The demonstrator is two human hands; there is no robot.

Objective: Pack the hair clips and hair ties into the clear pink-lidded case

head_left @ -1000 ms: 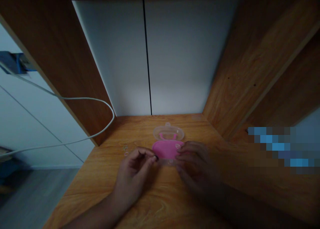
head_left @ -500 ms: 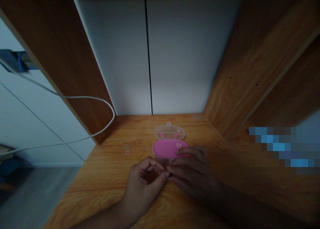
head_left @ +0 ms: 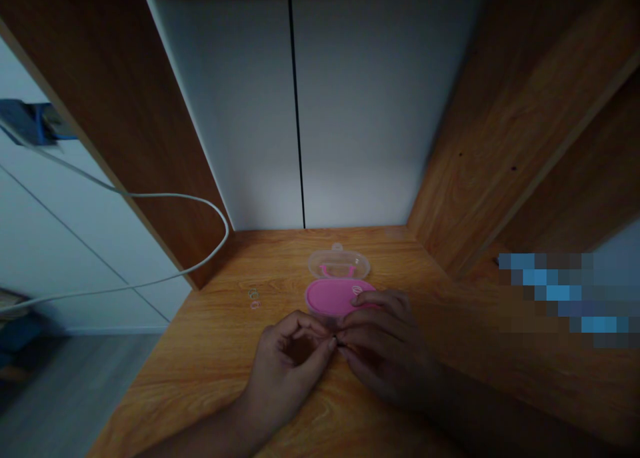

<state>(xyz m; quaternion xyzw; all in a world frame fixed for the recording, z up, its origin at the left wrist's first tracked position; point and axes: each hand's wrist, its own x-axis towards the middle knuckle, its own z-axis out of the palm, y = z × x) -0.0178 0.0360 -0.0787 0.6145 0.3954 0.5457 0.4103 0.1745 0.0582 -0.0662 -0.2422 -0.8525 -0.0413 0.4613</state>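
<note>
Your left hand (head_left: 285, 371) and right hand (head_left: 385, 348) pinch a tiny item (head_left: 335, 339), too small to make out, fingertips meeting at the near edge of the pink case (head_left: 335, 297). Its clear lid (head_left: 339, 265) lies open beyond, with small rings (head_left: 254, 298) left on the desk (head_left: 200, 391).

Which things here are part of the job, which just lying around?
Part of the job: left hand and right hand, fingertips meeting just in front of the pink case; its open clear lid.

Lying around: two small loops on the wooden desk; white cable.
</note>
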